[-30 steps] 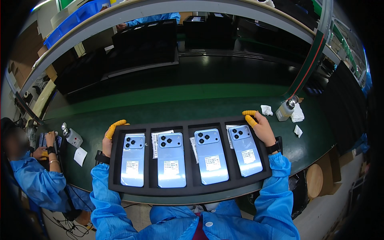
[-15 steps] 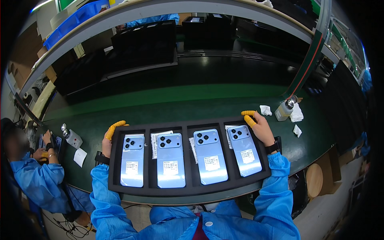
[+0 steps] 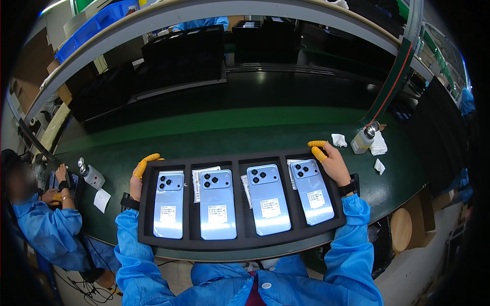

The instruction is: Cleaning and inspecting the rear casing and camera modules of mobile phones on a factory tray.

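Note:
A black tray [image 3: 214,244] with side-by-side compartments lies at the near edge of the bench. In each compartment rests a light-blue phone [image 3: 218,196], back up, with a camera block at the top and a white label lower down. White printed slips stick out beside or behind the phones. My left hand [image 3: 139,176] grips the tray's left end, and my right hand [image 3: 334,166] grips its far right corner. Yellow finger cots cover some fingertips on both hands. Parts of the fingers are hidden by the tray.
On the right stand a pump bottle [image 3: 362,141] and white wipes [image 3: 378,144]. Another pump bottle [image 3: 92,176] and a paper slip [image 3: 101,201] are at left, near a co-worker's blue sleeve [image 3: 48,224]. Stacked dark trays [image 3: 184,56] lie beyond, under a shelf edge [image 3: 245,8].
My hands, the tray and the phones stay in place. At left, the co-worker's hands have shifted slightly.

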### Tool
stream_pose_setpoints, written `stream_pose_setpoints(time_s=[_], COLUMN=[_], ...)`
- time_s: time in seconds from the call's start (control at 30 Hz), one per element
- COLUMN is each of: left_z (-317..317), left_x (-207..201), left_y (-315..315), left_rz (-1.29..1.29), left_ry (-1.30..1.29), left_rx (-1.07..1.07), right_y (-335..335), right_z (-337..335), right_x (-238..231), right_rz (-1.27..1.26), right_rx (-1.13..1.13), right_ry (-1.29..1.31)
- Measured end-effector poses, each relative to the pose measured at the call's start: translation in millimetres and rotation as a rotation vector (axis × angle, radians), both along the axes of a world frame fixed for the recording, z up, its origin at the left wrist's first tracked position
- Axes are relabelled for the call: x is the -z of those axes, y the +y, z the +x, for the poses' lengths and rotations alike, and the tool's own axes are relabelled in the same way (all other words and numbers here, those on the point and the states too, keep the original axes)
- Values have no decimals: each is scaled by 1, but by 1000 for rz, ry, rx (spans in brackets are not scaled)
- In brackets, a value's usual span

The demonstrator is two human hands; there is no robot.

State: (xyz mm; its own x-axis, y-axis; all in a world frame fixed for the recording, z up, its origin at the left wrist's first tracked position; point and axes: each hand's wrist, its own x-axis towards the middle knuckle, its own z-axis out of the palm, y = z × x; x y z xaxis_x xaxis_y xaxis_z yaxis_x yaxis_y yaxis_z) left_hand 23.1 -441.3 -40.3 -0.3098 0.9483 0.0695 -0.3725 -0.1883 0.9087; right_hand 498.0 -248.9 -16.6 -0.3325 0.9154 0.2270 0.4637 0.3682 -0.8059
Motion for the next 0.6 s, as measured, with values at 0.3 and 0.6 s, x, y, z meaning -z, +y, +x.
stream_pose_setpoints(time_s=[0.3,0.6], left_z=[4,3], left_x=[-5,-5], left_y=[-1,-1], left_rz=[23,14], left_ry=[-41,-49], left_rx=[14,19], right_y=[0,-3], right_z=[0,-2], right_x=[0,-4], right_rz=[-3,-8], right_rx=[5,9], right_ry=[11,-4])
